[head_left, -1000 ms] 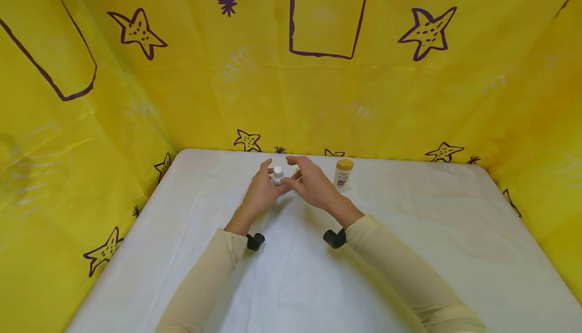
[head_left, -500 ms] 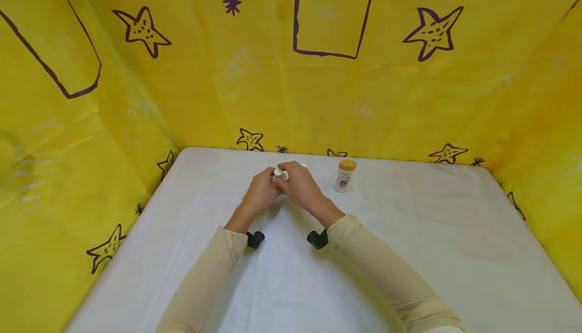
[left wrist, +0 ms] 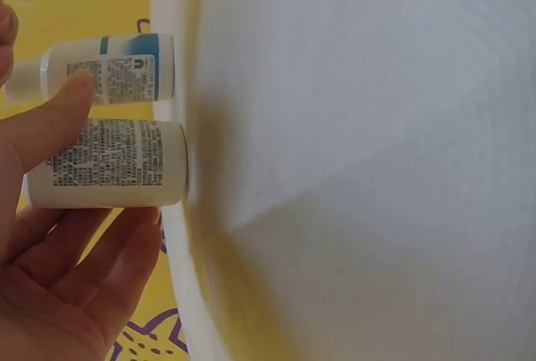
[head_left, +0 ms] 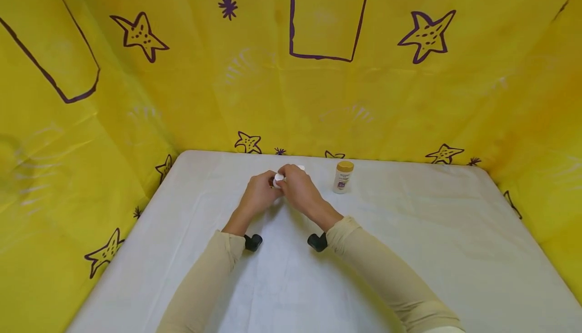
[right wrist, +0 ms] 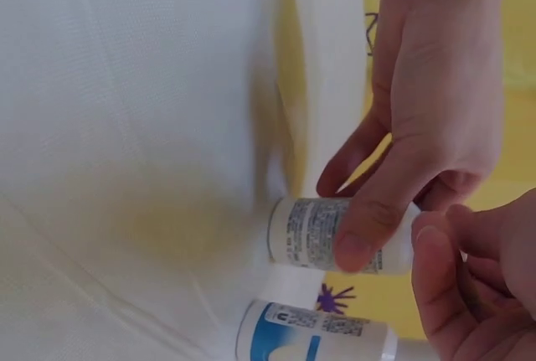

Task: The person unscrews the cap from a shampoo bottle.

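Having closed in from an open, hovering pose, the right hand (head_left: 302, 194) now grips the cap of the small white bottle (left wrist: 109, 164), which the left hand (head_left: 256, 199) holds upright on the table (head_left: 409, 252), suggesting cap twisting.

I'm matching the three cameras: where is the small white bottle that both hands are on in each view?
Head: small white bottle at table centre-back, between the hands.
Left wrist: left side, in the fingers.
Right wrist: lower right, under the thumb.
Shared landmark: blue-labelled bottle beside it.
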{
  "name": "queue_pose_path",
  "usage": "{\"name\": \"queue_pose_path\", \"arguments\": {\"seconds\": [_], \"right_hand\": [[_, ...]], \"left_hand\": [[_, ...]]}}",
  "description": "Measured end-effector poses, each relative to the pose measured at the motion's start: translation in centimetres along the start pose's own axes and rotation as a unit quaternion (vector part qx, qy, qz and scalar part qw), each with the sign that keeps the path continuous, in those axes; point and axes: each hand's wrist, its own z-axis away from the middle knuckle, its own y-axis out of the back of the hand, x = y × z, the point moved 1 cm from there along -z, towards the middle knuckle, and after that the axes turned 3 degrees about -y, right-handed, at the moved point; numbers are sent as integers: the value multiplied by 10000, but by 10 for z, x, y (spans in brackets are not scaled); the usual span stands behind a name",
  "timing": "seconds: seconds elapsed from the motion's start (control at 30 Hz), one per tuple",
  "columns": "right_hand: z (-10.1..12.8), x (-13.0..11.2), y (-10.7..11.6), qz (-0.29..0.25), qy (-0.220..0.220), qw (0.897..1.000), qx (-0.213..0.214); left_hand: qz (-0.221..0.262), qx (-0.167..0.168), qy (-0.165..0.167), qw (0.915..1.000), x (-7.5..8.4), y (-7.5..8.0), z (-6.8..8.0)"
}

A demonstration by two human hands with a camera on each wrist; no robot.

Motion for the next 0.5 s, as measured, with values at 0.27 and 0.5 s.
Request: {"name": "queue_pose_path", "arguments": {"seconds": [0.27, 0.5], "right_hand": [[13, -6, 16, 204, 86, 9996, 168], [32, 1, 31, -260, 52, 9991, 338]], "left_hand": [[288, -163, -66, 9994, 5, 7, 8], [663, -182, -320, 9971, 19, 9, 20]]}}
